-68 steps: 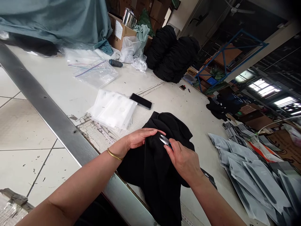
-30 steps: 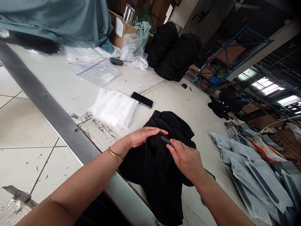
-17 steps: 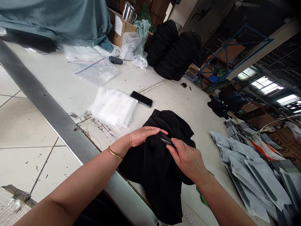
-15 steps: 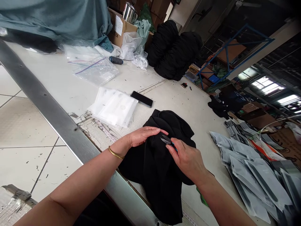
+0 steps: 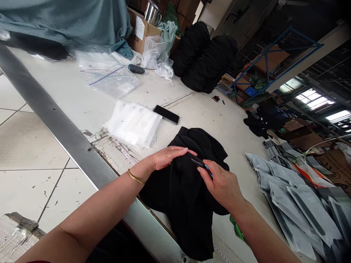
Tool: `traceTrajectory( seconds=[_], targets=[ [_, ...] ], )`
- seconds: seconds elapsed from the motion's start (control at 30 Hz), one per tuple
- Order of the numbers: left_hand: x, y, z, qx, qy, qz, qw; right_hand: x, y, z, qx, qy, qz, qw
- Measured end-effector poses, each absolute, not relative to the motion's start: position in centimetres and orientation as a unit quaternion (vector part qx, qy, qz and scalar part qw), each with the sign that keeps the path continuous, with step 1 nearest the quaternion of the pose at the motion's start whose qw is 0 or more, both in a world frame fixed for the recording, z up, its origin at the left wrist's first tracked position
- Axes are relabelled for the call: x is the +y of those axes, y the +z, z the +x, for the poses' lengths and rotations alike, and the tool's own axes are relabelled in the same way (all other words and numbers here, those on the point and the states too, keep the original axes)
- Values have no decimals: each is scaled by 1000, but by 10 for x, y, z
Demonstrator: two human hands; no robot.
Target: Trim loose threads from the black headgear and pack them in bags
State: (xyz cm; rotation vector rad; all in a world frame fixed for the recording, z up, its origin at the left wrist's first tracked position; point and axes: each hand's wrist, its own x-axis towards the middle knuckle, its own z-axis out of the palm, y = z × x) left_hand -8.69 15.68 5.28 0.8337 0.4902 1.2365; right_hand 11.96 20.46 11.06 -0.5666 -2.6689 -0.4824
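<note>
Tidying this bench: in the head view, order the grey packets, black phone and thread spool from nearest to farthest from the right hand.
From the right hand:
1. Grey packets, piled to its right on the bench.
2. Black phone, lying ahead and to its left.
3. Thread spool, farthest along the bench.

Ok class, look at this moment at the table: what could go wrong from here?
The thread snips in the right hand point toward the left hand's fingertips, so a slip could nick them. Their dark blades are hard to see against the black garment, so they might cut the fabric by mistake.
</note>
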Motion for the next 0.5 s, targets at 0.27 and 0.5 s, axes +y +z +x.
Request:
traceTrajectory(
  seconds=[0.27,0.5],
  targets=[
    [159,51,-88,222,548,387,707,204,110,117,-954,-181,-187,151],
    [160,49,-87,230,549,382,707,206,108,118,-958,-173,-186,136]
  ],
)
